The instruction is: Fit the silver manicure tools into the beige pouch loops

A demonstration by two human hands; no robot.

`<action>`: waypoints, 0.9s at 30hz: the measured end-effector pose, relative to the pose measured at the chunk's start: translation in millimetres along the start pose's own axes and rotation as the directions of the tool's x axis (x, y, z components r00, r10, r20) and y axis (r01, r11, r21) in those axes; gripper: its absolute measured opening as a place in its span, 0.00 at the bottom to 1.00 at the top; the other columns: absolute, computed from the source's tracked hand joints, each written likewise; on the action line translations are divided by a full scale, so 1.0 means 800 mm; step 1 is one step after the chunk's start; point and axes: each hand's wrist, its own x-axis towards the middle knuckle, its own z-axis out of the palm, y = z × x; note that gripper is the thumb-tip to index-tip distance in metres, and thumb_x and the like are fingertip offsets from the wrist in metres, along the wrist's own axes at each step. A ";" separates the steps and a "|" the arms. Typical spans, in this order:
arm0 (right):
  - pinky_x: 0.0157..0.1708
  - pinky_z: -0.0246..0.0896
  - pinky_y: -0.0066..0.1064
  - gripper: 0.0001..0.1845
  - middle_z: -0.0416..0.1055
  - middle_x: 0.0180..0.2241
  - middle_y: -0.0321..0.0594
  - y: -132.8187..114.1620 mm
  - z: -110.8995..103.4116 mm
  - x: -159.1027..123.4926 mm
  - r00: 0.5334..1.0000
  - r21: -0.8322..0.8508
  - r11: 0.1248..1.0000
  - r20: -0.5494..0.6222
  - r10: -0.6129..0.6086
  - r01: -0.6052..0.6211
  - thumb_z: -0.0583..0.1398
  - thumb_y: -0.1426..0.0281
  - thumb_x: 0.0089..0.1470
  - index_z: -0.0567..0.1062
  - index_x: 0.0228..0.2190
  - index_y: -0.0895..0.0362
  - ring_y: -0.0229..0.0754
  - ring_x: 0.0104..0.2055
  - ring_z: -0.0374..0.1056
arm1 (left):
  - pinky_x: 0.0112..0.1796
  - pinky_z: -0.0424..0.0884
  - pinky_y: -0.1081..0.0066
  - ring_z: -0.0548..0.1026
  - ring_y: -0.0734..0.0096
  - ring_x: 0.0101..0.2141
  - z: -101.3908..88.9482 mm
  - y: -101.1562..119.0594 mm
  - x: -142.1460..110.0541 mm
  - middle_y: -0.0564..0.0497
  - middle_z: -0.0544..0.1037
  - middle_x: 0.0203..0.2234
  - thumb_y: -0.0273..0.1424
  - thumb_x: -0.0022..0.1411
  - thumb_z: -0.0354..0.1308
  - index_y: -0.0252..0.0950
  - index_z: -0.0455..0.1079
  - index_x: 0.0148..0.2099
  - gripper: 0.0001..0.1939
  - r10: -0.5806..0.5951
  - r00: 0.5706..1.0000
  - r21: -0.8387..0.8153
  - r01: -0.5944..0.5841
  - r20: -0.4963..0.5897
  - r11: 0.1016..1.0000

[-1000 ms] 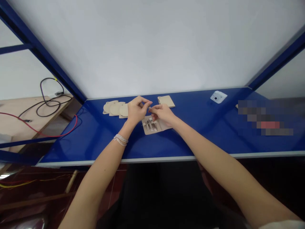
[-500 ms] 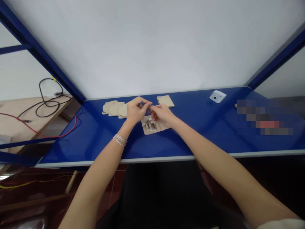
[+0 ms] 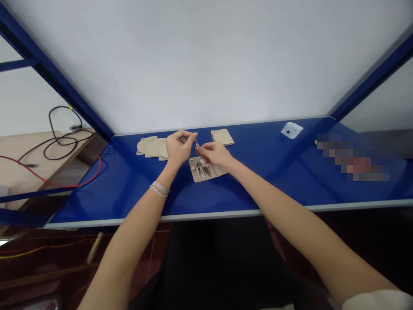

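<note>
Between my two hands is a small, slim metal grooming tool (image 3: 196, 142), its exact kind too small to make out. The thumb and fingers of my left hand (image 3: 178, 148) pinch its upper end. My right hand (image 3: 217, 154) has its fingertips closed at the lower end. Beneath the right hand lies an opened beige manicure case (image 3: 196, 175) with several metal tools (image 3: 202, 169) in its slots; the fingers and palm cover part of it.
Several flat beige pouches (image 3: 151, 147) overlap left of my hands. A folded beige case (image 3: 225, 136) lies behind them on the blue table (image 3: 258, 168). A white instant camera (image 3: 291, 130) sits to the right, near a blurred-out patch. Cables (image 3: 61, 140) lie on a wooden surface at left.
My hands have drawn slightly apart, and the metal tool now shows between the fingertips. The whole view has shifted slightly; the case and pouches stay in place on the table.
</note>
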 end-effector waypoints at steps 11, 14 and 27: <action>0.19 0.56 0.23 0.14 0.71 0.22 0.36 0.019 -0.007 0.013 0.967 -0.264 0.931 0.061 -0.246 0.254 0.59 0.63 0.55 0.72 0.25 0.60 0.31 0.18 0.62 | 0.14 0.54 0.77 0.60 0.83 0.13 0.001 0.002 0.006 0.54 0.72 0.17 0.38 0.50 0.67 0.32 0.72 0.26 0.14 -0.242 0.970 -0.310 0.238 0.026 0.920; 0.23 0.56 0.24 0.16 0.72 0.22 0.36 0.019 -0.009 0.013 0.950 -0.362 0.880 0.065 -0.304 0.307 0.58 0.62 0.55 0.73 0.23 0.60 0.32 0.21 0.63 | 0.14 0.54 0.76 0.60 0.83 0.13 -0.001 0.005 0.005 0.54 0.72 0.17 0.38 0.49 0.67 0.32 0.72 0.26 0.14 -0.274 0.960 -0.343 0.278 0.063 0.897; 0.27 0.53 0.26 0.16 0.70 0.20 0.35 0.011 -0.012 0.008 0.948 -0.459 0.832 0.090 -0.305 0.311 0.57 0.63 0.54 0.74 0.22 0.61 0.32 0.22 0.59 | 0.23 0.63 0.75 0.68 0.77 0.21 -0.004 -0.001 0.007 0.52 0.73 0.19 0.39 0.49 0.67 0.32 0.73 0.27 0.14 -0.148 0.985 -0.257 0.166 0.086 0.952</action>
